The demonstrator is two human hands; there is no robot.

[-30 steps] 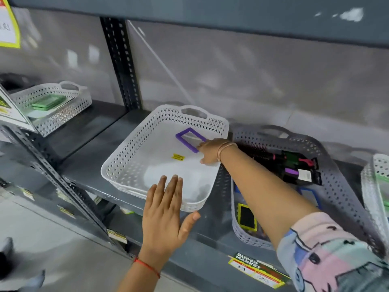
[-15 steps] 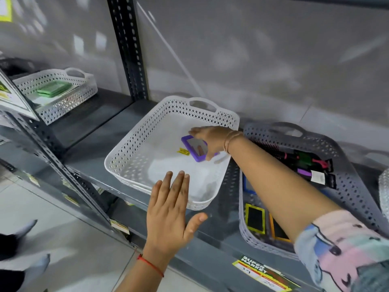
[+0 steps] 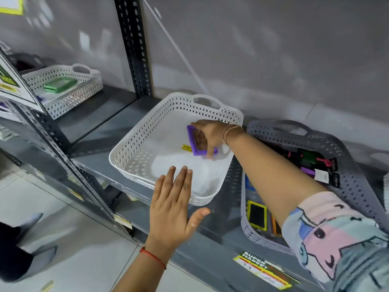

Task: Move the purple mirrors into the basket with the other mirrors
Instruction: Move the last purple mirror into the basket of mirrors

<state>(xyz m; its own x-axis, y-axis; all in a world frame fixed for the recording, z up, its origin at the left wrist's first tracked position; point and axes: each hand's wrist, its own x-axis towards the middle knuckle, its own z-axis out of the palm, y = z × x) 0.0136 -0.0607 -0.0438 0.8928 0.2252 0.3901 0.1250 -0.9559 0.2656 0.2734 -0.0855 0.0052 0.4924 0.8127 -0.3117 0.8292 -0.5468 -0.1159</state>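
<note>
A purple-framed mirror stands tilted on edge inside the white perforated basket on the grey shelf. My right hand grips it from the right, fingers along its top and lower corner. A small yellow sticker lies on the basket floor beside it. My left hand hovers flat with fingers spread over the basket's near rim, holding nothing. To the right stands a grey perforated basket with a yellow-framed mirror and other framed mirrors, partly hidden by my right arm.
The grey basket also holds dark brushes and packets at its back. A second white basket with a green item sits on the left shelf bay, past a dark upright post. Price labels line the shelf front edge.
My right hand has closed on the purple mirror and tipped it up from flat on the basket floor onto its edge. The left hand has stayed near the basket's front rim.
</note>
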